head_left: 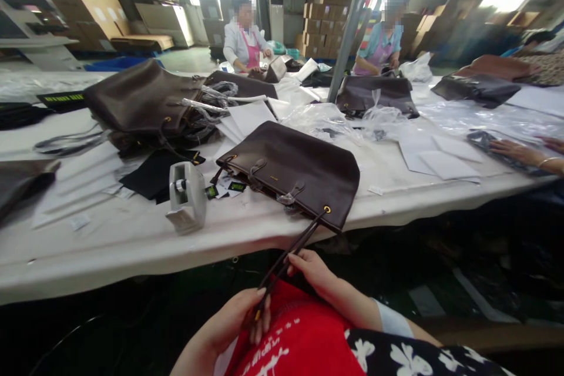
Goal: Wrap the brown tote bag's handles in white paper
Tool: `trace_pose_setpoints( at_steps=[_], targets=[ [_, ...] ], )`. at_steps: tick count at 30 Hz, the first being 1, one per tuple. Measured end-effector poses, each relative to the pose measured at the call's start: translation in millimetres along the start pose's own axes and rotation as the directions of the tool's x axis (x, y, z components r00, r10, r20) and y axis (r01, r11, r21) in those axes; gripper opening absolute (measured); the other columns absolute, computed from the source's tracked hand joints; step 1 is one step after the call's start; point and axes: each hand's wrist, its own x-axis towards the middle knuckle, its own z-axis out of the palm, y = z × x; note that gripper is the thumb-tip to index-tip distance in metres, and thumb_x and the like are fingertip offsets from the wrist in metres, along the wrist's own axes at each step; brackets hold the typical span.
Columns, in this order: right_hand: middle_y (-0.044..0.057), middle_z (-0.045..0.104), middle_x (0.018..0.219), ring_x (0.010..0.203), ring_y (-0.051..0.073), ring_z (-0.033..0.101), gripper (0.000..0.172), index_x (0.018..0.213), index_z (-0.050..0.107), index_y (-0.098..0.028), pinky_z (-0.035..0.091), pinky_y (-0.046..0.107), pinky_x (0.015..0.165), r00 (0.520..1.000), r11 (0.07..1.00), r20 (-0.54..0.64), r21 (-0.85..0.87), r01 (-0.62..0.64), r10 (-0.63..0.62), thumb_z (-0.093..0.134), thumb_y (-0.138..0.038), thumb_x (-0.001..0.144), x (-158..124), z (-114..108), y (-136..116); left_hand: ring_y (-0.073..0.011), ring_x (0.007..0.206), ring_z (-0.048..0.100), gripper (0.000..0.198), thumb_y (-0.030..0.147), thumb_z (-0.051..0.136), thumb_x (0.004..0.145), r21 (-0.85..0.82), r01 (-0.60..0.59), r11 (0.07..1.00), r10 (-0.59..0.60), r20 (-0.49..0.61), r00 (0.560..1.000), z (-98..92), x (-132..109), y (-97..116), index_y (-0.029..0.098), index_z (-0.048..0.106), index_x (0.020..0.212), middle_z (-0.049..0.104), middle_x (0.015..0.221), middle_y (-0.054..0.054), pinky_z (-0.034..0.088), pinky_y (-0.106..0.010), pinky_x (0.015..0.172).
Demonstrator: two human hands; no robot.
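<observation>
A dark brown handbag (308, 164) lies on its side at the table's front edge, its opening towards me. From a brass eyelet (326, 210) at its near corner, a doubled dark drawstring (296, 247) runs down to my lap. My left hand (244, 314) is closed round the lower end of the cord, where a small gold-coloured tip shows. Further up, nearer the bag, my right hand (308, 267) pinches the same cord between thumb and fingers. Two folded handle loops sit along the bag's opening, one partly wrapped in clear plastic.
A grey tape dispenser (187, 197) stands left of the bag. Behind it are a heap of brown bags (141, 100) and black sheets (147, 176). White cards (440, 155) and clear plastic lie to the right. Two people work across the table; another person's hands (520, 153) are at far right.
</observation>
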Motion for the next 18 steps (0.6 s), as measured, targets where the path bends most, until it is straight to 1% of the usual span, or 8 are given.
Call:
trace_pose_setpoints(
  at_steps=[3,5,8,10,12,13,15,18],
  targets=[
    [0.005,0.067,0.065,0.061,0.015,0.061,0.055,0.077,0.068,-0.013,0.049,0.029,0.067,0.975,0.974,0.209,-0.227,-0.027,0.075,0.056,-0.067,0.078,-11,-19,-18,-0.0120,0.045,0.056,0.050,0.063,0.056,0.078,0.162,0.037,0.986,-0.034,-0.022,0.999,-5.4,2,5,0.013,0.056,0.073,0.065,0.062,-0.008,0.037,-0.020,0.044],
    [0.004,0.069,0.067,0.060,0.014,0.061,0.044,0.078,0.070,-0.014,0.047,0.025,0.062,0.955,0.910,0.281,-0.412,0.035,0.090,0.056,-0.056,0.083,-21,-38,-37,-0.0131,0.055,0.058,0.053,0.064,0.062,0.071,0.285,0.021,0.958,-0.003,-0.063,0.998,-8.3,6,12,0.012,0.060,0.075,0.066,0.067,-0.008,0.041,-0.023,0.053],
    [0.003,0.069,0.073,0.065,0.013,0.060,0.024,0.079,0.069,-0.017,0.046,0.024,0.064,0.972,0.717,0.115,-0.658,0.229,-0.204,0.059,-0.037,0.085,-29,-68,-67,-0.0151,0.066,0.058,0.060,0.064,0.068,0.064,0.408,-0.044,0.912,0.087,-0.088,0.992,-6.9,15,25,0.011,0.063,0.091,0.068,0.075,-0.007,0.044,-0.026,0.064],
    [0.005,0.070,0.090,0.083,0.017,0.063,0.017,0.092,0.069,-0.018,0.049,0.030,0.081,0.884,0.530,-0.007,-0.803,0.274,-0.467,0.061,-0.030,0.083,-25,-86,-79,-0.0167,0.070,0.059,0.069,0.069,0.065,0.066,0.436,-0.085,0.896,0.128,-0.069,0.989,-1.0,23,31,0.012,0.057,0.104,0.069,0.079,-0.007,0.045,-0.028,0.067],
    [0.010,0.063,0.117,0.109,0.023,0.056,0.040,0.118,0.061,-0.019,0.044,0.039,0.100,0.807,0.374,-0.037,-0.898,0.232,-0.589,0.065,-0.029,0.079,-15,-100,-82,-0.0174,0.070,0.060,0.070,0.075,0.059,0.068,0.454,-0.118,0.883,0.170,-0.076,0.982,8.3,30,34,0.015,0.051,0.103,0.069,0.080,-0.008,0.045,-0.029,0.067],
    [0.012,0.057,0.128,0.120,0.025,0.050,0.055,0.128,0.054,-0.018,0.039,0.043,0.106,0.803,0.321,-0.031,-0.925,0.202,-0.595,0.067,-0.030,0.077,-8,-105,-80,-0.0171,0.067,0.061,0.068,0.078,0.055,0.068,0.460,-0.120,0.880,0.185,-0.098,0.978,13.6,32,35,0.016,0.049,0.096,0.068,0.078,-0.007,0.045,-0.029,0.064],
    [0.013,0.043,0.143,0.133,0.027,0.038,0.075,0.141,0.042,-0.017,0.032,0.045,0.113,0.828,0.263,-0.019,-0.952,0.156,-0.560,0.070,-0.034,0.073,5,-112,-72,-0.0150,0.059,0.059,0.064,0.082,0.048,0.069,0.475,-0.122,0.871,0.215,-0.145,0.966,23.8,34,37,0.018,0.043,0.081,0.066,0.070,-0.005,0.042,-0.026,0.057],
    [0.011,0.032,0.151,0.140,0.028,0.027,0.081,0.145,0.036,-0.019,0.026,0.046,0.117,0.859,0.251,-0.026,-0.961,0.120,-0.511,0.070,-0.032,0.073,20,-116,-59,-0.0092,0.045,0.048,0.063,0.082,0.039,0.074,0.488,-0.130,0.863,0.230,-0.150,0.961,32.5,30,38,0.019,0.040,0.073,0.055,0.057,0.001,0.033,-0.023,0.047]
  ],
)
